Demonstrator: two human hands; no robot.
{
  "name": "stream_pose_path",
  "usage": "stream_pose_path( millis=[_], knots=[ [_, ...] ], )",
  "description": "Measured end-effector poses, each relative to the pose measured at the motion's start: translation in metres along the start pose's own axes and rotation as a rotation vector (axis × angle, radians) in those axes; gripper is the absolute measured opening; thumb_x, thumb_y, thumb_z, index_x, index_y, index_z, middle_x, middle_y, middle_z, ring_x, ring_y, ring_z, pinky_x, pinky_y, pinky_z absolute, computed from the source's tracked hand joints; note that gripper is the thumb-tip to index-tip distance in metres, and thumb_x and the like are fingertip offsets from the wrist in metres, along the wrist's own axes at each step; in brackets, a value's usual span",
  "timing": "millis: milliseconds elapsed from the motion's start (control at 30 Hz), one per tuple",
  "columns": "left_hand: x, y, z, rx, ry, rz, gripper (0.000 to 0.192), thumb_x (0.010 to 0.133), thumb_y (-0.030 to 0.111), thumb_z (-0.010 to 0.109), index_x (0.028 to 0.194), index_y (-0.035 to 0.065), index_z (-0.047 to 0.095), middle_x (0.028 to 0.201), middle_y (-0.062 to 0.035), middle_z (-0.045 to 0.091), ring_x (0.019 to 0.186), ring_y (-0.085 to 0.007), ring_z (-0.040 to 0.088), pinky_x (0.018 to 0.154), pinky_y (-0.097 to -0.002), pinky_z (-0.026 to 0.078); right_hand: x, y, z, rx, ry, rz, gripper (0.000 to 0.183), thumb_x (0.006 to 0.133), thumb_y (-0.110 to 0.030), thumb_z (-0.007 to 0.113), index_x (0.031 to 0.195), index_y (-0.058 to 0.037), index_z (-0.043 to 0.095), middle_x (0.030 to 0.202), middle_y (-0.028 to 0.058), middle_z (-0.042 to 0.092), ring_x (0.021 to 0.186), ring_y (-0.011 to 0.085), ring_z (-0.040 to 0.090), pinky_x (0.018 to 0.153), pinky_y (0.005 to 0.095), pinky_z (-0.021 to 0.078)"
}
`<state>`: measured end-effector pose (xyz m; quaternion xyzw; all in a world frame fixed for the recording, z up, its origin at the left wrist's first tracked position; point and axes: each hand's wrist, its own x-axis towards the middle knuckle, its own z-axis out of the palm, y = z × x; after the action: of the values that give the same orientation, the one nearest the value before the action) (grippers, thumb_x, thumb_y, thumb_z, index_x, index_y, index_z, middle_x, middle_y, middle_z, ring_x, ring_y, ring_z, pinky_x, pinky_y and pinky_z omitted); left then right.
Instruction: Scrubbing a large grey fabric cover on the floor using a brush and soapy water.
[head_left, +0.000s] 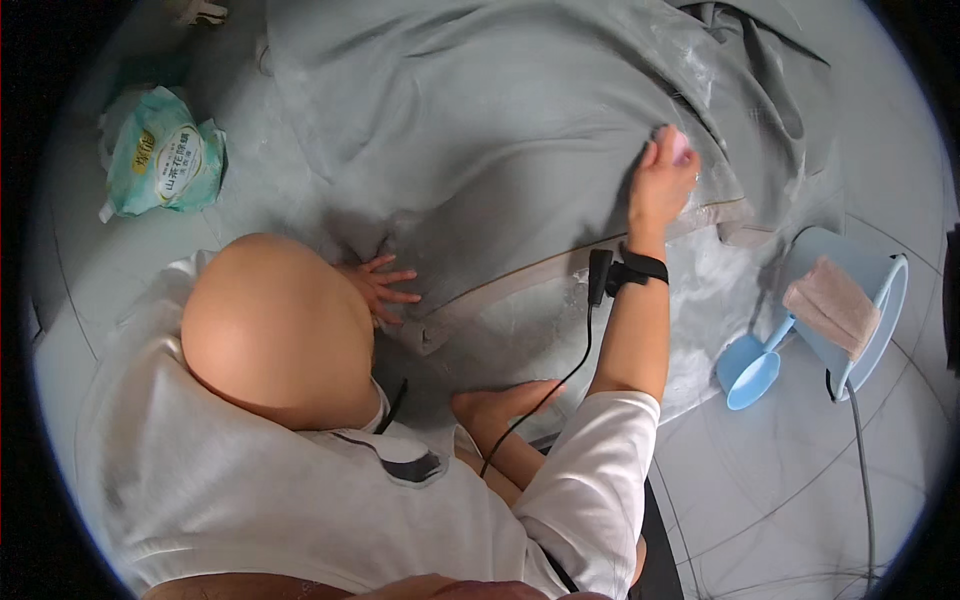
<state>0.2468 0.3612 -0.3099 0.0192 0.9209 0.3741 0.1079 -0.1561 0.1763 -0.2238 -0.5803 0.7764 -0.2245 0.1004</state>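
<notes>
A large grey cloth (510, 150), wet and streaked with whitish suds, lies spread in folds over the floor before me. My left hand (384, 289) rests on its near left part, fingers spread and holding nothing; my bent knee stands close by and hides the wrist. Farther out to the right, my right hand (664, 180) grips a pink object (679, 146) against the cloth. Fingers cover much of it, so whether it is a brush or soap I cannot tell. Near my right hand runs the cloth's brown-edged hem (540, 266).
A teal laundry detergent pouch (165, 157) bearing writing stands at left. To the right are a pale blue bucket (817, 247), a beige towel (832, 307) over its rim, a blue dipper (750, 371) and a grey hose (862, 465). A black cable (574, 367) hangs from my right wrist device.
</notes>
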Motion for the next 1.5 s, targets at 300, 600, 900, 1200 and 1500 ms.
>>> stream_pose_path(
  millis=[300, 600, 900, 1200, 1500],
  knots=[
    [0.010, 0.005, -0.013, -0.033, -0.251, -0.008, 0.042, 0.087, 0.052, 0.039, 0.127, 0.0381, 0.041, 0.149, -0.0011, 0.009, 0.136, -0.0349, -0.004, 0.099, -0.0657, 0.001, -0.135, -0.055, 0.047, -0.105, -0.663, -0.477, 0.038, 0.085, -0.020, 0.046, 0.116, 0.0019, 0.050, 0.110, 0.0212, 0.055, 0.093, 0.0340, 0.056, 0.087, 0.0458, 0.0408],
    [0.009, -0.002, 0.011, -0.280, 0.168, 0.046, 0.040, 0.088, 0.054, 0.036, 0.124, 0.0400, 0.046, 0.149, 0.0006, 0.010, 0.137, -0.0306, -0.007, 0.101, -0.0609, -0.006, -0.119, -0.035, 0.026, 0.166, -0.304, -0.011, 0.050, 0.082, -0.033, 0.058, 0.115, 0.0043, 0.048, 0.104, 0.0253, 0.056, 0.096, 0.0345, 0.054, 0.088, 0.0417, 0.0415],
    [0.012, -0.006, 0.003, -0.150, -0.174, -0.001, 0.044, 0.084, 0.048, 0.051, 0.126, 0.0365, 0.046, 0.149, 0.0014, 0.003, 0.135, -0.0357, -0.009, 0.099, -0.0668, 0.001, -0.038, 0.106, -0.011, -0.143, 0.188, 0.030, 0.041, 0.085, -0.028, 0.055, 0.109, 0.0061, 0.048, 0.095, 0.0237, 0.056, 0.090, 0.0354, 0.055, 0.079, 0.0403, 0.0437],
    [0.007, -0.001, -0.004, -0.190, -0.206, -0.031, 0.045, 0.083, 0.048, 0.052, 0.126, 0.0363, 0.046, 0.149, 0.0010, 0.005, 0.135, -0.0359, -0.009, 0.099, -0.0667, 0.002, -0.135, 0.079, 0.014, -0.026, -0.217, -0.008, 0.051, 0.080, -0.036, 0.056, 0.113, 0.0019, 0.051, 0.107, 0.0254, 0.054, 0.099, 0.0385, 0.052, 0.088, 0.0437, 0.0410],
    [0.010, 0.004, -0.006, -0.165, -0.245, -0.060, 0.045, 0.082, 0.049, 0.053, 0.125, 0.0364, 0.046, 0.149, 0.0011, 0.005, 0.135, -0.0356, -0.010, 0.099, -0.0666, 0.003, -0.202, 0.043, 0.005, 0.141, -0.612, -0.184, 0.055, 0.078, -0.033, 0.060, 0.119, 0.0019, 0.047, 0.112, 0.0244, 0.053, 0.108, 0.0386, 0.049, 0.095, 0.0422, 0.0380]
  ],
)
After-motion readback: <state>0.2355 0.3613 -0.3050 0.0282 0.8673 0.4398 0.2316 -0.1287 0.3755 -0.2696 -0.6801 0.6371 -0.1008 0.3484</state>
